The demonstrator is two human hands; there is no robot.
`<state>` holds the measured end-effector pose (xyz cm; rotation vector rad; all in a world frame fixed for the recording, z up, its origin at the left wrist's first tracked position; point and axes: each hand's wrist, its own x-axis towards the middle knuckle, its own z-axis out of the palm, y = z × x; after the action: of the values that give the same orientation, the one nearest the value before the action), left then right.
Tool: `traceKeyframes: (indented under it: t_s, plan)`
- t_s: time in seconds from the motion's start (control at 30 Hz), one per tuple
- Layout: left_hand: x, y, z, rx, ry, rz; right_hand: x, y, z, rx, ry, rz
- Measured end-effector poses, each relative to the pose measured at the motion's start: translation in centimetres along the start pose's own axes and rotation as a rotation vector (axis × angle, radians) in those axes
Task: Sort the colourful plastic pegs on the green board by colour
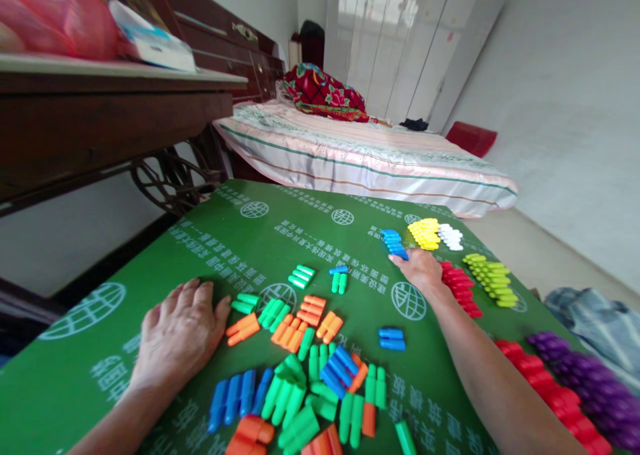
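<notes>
Centre-right of frame: right hand (423,270) fingertips pinched on blue row (395,243), aligning; left hand (180,332) flat, fingers spread, beside mixed pile (305,368), steadying green board (260,235).

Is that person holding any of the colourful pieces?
Left hand lies flat on the green board, holding nothing. Right hand touches the blue pieces; a grip cannot be told.

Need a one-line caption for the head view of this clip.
Right hand reaches to a row of blue pegs on a green board while the left hand rests flat beside mixed pegs.
</notes>
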<state>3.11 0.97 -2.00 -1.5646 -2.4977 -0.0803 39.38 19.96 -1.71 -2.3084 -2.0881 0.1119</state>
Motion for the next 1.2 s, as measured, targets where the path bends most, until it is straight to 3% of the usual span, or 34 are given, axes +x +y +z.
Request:
traceKeyframes:
  t_s: [0.3,0.37,0.5,0.57,0.67,0.77,1.2]
  plan:
    - [0.1,-0.1,0.3,0.0,0.01,0.018,-0.8,1.0,-0.8,0.087,0.024,-0.041]
    - [0.0,-0.1,0.2,-0.005,0.015,0.021,-1.9,1.7,-1.0,0.202,-0.013,-0.137]
    - [0.0,0.1,0.0,-0.011,0.011,0.016,-6.2,2.5,-1.8,0.447,-0.261,-0.456]
    - [0.1,0.3,-0.1,-0.012,0.004,0.017,-9.1,2.3,-2.5,0.385,-0.315,-0.549]
    - [0.1,0.3,-0.1,-0.007,-0.001,0.013,-12.8,1.2,-3.6,0.148,-0.282,-0.571]
    - [0.1,0.3,0.1,-0.003,0.0,0.015,-14.7,0.2,-4.0,-0.008,-0.247,-0.569]
    - [0.0,0.2,0.2,0.001,0.012,0.026,-13.6,1.7,-3.4,-0.112,-0.217,-0.521]
